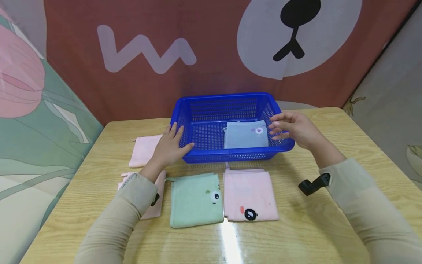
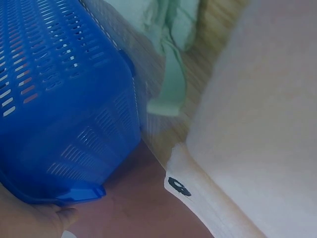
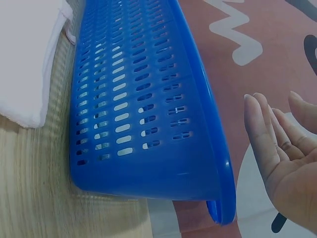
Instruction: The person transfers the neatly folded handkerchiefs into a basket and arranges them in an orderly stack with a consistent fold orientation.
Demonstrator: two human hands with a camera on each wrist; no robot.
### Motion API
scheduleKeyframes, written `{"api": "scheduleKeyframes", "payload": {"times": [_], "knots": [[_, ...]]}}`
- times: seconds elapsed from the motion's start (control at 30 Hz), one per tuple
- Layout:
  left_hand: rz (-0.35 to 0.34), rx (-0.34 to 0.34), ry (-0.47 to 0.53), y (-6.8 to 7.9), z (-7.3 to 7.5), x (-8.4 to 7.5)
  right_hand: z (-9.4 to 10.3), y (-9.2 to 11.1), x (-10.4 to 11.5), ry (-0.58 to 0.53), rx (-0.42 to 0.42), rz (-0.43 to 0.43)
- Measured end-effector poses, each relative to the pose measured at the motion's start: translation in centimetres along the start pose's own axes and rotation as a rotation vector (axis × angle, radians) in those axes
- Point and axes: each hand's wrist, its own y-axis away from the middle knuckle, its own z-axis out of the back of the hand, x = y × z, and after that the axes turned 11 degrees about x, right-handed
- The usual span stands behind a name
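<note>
A blue plastic basket (image 1: 211,156) with slotted walls stands toward the back of the wooden table. Inside it, on the right, lies a folded blue towel (image 1: 244,135) with a small embroidered face. My left hand (image 1: 169,146) is at the basket's left rim, fingers spread and thumb toward the front corner; the left wrist view shows that hand (image 2: 29,218) right at the rim. Over the right end of the basket, my right hand (image 1: 295,130) hovers with loosely extended fingers, holding nothing. In the right wrist view this hand (image 3: 292,153) appears beside the rim, apart from it.
In front of the basket lie a folded green towel (image 1: 194,201) and a folded pink towel (image 1: 250,194). Another pink towel (image 1: 145,148) lies left of the basket, and one more (image 1: 158,205) is partly hidden by my left sleeve. A printed cloth backdrop (image 1: 141,91) hangs behind the table.
</note>
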Motion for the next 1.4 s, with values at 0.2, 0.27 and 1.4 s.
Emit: {"api": "scheduleKeyframes", "payload": {"times": [0.2,0.27,1.4], "knots": [[0.001,-0.001,0.005,0.0,0.0,-0.1,-0.2,0.6,0.0,0.001,0.007,0.001],[0.002,-0.003,0.010,0.0,0.0,-0.1,-0.3,0.9,0.0,0.006,0.011,0.000],[0.000,0.008,0.003,0.0,0.0,0.0,-1.2,4.2,-2.3,0.002,0.141,-0.024]]}}
